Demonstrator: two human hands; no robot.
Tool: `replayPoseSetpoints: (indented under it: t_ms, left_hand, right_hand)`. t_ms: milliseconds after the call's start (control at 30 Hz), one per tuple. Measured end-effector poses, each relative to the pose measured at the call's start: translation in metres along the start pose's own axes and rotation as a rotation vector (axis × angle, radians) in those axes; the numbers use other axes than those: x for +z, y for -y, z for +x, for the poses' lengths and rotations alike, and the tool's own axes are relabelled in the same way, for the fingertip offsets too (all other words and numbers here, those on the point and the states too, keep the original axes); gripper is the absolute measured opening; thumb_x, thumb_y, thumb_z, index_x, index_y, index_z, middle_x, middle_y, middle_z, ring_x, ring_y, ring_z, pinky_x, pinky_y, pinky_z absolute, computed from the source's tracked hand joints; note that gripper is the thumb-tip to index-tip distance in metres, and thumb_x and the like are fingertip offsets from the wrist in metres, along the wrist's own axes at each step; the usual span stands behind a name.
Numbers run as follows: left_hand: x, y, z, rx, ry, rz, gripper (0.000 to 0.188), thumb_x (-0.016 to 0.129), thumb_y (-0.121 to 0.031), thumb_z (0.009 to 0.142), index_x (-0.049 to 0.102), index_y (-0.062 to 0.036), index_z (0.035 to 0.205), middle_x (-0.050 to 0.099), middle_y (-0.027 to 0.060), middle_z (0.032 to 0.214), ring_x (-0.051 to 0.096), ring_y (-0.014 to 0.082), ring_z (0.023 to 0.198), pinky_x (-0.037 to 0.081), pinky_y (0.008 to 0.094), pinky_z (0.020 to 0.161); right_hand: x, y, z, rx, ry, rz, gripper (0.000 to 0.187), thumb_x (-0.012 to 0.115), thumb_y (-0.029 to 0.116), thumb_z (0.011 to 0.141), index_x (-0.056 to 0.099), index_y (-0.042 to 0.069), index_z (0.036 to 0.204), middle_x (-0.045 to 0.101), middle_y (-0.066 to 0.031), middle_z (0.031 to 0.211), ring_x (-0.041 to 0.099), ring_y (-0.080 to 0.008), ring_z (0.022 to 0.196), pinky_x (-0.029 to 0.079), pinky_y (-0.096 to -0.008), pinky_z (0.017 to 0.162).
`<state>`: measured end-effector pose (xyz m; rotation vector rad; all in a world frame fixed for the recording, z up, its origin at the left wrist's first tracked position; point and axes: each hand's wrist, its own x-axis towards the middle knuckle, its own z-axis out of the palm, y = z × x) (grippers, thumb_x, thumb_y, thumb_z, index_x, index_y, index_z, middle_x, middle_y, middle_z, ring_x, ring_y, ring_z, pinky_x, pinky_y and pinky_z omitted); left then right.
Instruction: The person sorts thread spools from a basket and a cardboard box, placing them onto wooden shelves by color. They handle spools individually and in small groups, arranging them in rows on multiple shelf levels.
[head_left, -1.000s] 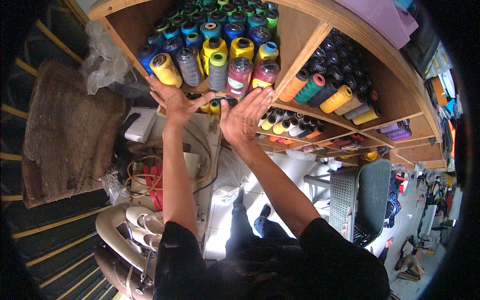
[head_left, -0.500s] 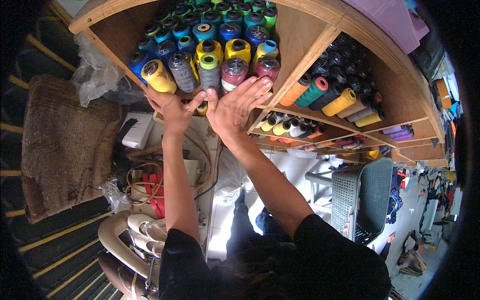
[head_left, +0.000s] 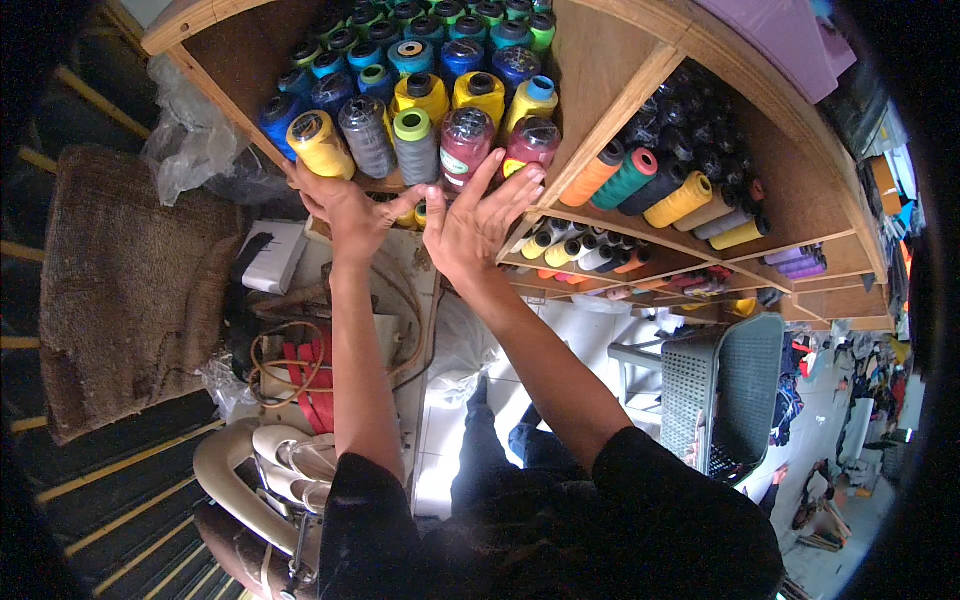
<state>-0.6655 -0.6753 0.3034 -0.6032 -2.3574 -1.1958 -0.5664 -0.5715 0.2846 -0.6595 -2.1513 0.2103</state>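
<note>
Cones of thread stand in packed rows inside a wooden compartment. Along its front edge are a yellow thread cone, a grey one wrapped in clear film, a grey cone with a lime top and two dark red wrapped cones, the left and the right. My left hand is at the base of the yellow cone, thumb stretched to the right. My right hand lies with spread fingers against the fronts of the dark red cones. Neither hand is wrapped round a cone. Yellow, blue and green cones fill the rows behind.
The wooden shelf has further compartments with thread cones at right. A grey plastic basket and a stool stand below it. At left are a brown woven cloth, clear plastic bags, a cable and pale shoes.
My right hand has shifted slightly down and right, its fingers now more spread, showing more of the left dark red cone. The front cones stand slightly differently. My left hand has barely moved.
</note>
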Motion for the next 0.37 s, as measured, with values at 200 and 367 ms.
replayPoseSetpoints:
  t_ms: [200,367]
  left_hand:
    - [0.005,0.013,-0.001,0.074,-0.039,0.124,0.159,0.096,-0.058,0.045,-0.006,0.0052,0.149,0.021,0.0229,0.148,0.027,0.0361,0.137,0.020,0.0449,0.117]
    - [0.013,0.028,-0.006,0.083,-0.012,-0.001,0.157,0.096,-0.057,0.048,-0.006,0.0045,0.150,0.022,0.0210,0.148,0.027,0.0330,0.137,0.022,0.0445,0.116]
  right_hand:
    - [0.016,-0.006,-0.001,-0.038,-0.059,-0.114,0.078,0.050,0.045,0.099,0.022,-0.003,0.154,-0.003,-0.0463,0.152,-0.001,-0.0643,0.142,0.004,-0.0726,0.113]
    - [0.023,-0.005,-0.001,-0.058,-0.100,-0.098,0.078,0.051,0.045,0.099,0.023,-0.003,0.153,-0.001,-0.0464,0.152,0.001,-0.0647,0.142,0.005,-0.0743,0.113]
